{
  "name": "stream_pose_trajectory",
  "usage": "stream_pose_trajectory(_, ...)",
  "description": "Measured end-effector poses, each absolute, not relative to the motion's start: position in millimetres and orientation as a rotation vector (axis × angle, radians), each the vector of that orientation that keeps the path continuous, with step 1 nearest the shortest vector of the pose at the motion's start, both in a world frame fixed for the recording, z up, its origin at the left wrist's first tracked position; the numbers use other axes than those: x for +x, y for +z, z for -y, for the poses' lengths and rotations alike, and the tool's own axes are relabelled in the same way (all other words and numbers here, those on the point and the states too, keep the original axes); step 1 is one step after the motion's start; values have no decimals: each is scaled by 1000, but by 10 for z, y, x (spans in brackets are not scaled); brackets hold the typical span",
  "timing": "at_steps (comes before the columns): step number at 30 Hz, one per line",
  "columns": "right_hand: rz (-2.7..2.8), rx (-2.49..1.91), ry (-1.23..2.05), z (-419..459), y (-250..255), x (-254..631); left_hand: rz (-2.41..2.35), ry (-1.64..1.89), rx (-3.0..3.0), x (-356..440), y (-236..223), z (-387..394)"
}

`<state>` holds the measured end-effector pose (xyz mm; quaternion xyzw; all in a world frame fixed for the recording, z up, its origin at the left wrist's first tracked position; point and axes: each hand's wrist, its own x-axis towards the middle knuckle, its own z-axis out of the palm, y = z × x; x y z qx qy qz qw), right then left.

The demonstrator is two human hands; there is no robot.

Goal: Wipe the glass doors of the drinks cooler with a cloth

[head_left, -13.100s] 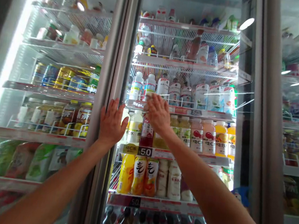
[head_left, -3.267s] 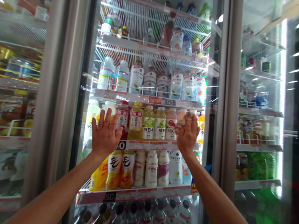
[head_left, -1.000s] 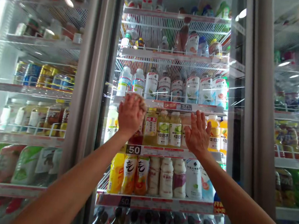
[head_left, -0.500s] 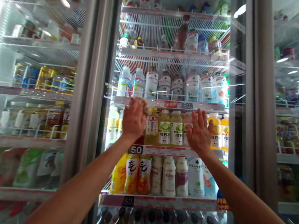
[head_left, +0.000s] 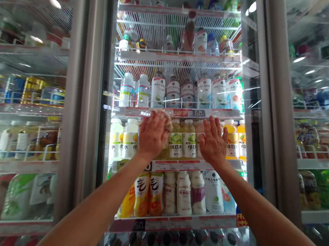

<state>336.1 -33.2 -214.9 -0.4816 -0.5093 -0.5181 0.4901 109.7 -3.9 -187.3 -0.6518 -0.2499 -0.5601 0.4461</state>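
Here we have two bare human hands, the left hand (head_left: 153, 135) with rounded knuckles and a broad back, the right hand (head_left: 213, 143) showing slender fingers (head_left: 217, 129) and a distinct, shorter thumb. Both wrists are bare, narrower than the hands, and now look at the left forearm (head_left: 94, 205) and the right forearm (head_left: 263, 215): long, smooth in outline, uncovered right down to the picture's edge, each one thickening steadily toward the elbow end. Fingernails and fine skin creases are too blurred to make out.
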Motion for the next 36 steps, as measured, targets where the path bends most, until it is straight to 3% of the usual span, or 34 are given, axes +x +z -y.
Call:
stream_pose_trajectory(4, 1230, -1165, -1245, 320, -2149, 3356, 854, -1621, -1435, 779, -1658, -7)
stream_pose_trajectory(12, 1237, -1166, -1252, 367, -2144, 3347, 450, -1162, -1760, 1596, -2079, 143)
stream_pose_trajectory(20, 1231, -1202, -1242, 352, -2148, 3334, 1015, -1710, -1375, 576, -1749, 9)
stream_pose_trajectory(28, 1223, -1174, -1272, 322, -2165, 3363, 489, -1224, -1704, 1371, -2142, 115)
stream_pose_trajectory(36, 1205, -1172, -1285, 298, -2163, 3362, 966, -1710, -1257, 183, -1845, -115)
